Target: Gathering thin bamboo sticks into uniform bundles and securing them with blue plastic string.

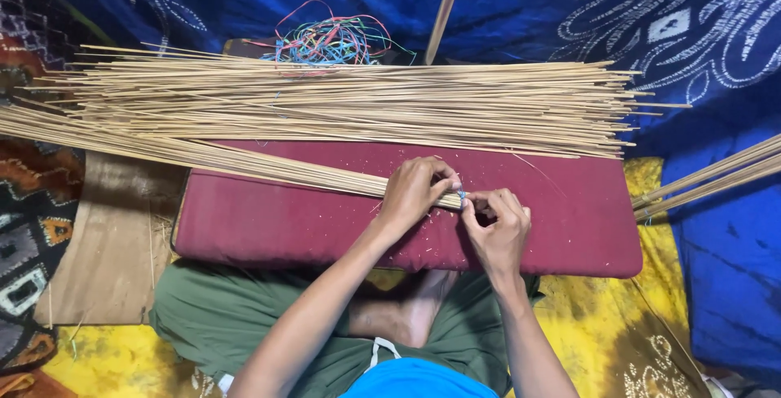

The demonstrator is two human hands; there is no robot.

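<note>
Bamboo sticks (pixel 244 158) in a bundle sit clamped in the left hand (pixel 413 191); just beside it, the right hand (pixel 498 227) pinches a blue tie (pixel 461 195).

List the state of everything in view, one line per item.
Left hand: closed around stick bundle end.
Right hand: pinching blue tie at bundle tip.
Loose sticks: piled flat.
Maroon cushion: flat on lap.
Coloured strings: tangled heap.
</note>
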